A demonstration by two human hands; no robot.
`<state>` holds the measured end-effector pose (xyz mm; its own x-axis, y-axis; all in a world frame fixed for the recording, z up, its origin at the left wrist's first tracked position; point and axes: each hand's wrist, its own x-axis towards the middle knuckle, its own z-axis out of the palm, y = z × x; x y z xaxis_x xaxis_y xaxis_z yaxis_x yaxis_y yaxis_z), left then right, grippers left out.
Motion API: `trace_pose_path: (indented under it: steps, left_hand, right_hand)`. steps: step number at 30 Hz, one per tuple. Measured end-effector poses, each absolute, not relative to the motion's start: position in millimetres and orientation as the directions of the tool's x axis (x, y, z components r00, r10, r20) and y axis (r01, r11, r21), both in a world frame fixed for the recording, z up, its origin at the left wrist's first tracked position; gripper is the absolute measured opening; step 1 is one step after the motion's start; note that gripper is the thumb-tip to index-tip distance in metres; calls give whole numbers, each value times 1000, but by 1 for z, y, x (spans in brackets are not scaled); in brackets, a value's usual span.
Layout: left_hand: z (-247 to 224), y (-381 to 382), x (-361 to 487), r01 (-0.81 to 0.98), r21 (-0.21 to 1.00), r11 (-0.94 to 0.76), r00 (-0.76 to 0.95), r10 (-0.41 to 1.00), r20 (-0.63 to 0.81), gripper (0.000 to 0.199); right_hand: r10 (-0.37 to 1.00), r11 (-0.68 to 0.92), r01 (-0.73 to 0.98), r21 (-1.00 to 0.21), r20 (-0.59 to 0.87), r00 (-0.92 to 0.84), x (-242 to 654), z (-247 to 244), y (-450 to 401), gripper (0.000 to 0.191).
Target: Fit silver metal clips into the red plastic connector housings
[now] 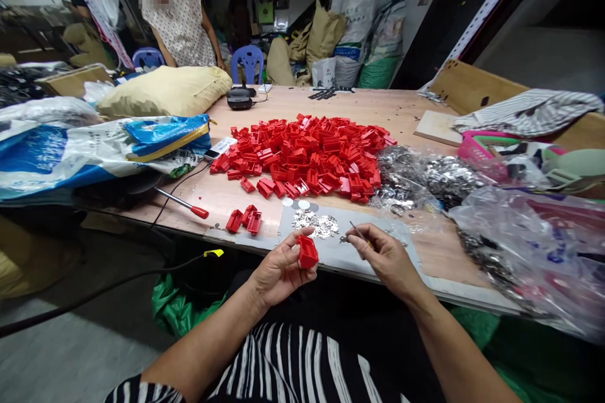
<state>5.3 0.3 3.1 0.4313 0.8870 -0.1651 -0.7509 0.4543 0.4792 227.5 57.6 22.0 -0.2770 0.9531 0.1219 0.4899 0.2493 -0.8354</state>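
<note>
Between the thumb and fingers of my left hand (282,269) is a red plastic part (307,252), its hollow side facing up. My right hand (384,253) pinches a thin dark tool (358,231), with a small metal piece (345,239) by its fingertips. The two hands are apart, over the table's front edge. Just beyond them, small silvery metal pieces (316,224) lie on a grey mat (288,227). A few red parts (246,220) sit left of the mat, and a large heap of red parts (302,157) lies behind it.
Clear bags of metal pieces (406,176) and a pink basket (477,150) are on the right. At left are blue-white sacks (104,145), a phone (220,148) and a red-tipped lever (189,204). A person (184,22) stands beyond the beige sack (165,89).
</note>
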Motion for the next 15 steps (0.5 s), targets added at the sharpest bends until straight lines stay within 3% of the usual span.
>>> trace_pose_path:
  steps: [5, 15]
  left_hand:
    - [-2, -1, 9, -753, 453, 477, 454, 875, -166, 34]
    - [-4, -3, 11, -728, 472, 497, 468, 864, -187, 30]
  right_hand:
    - [912, 336, 403, -851, 186, -367, 197, 39, 42, 23]
    - [820, 503, 437, -746, 251, -515, 186, 36, 40, 10]
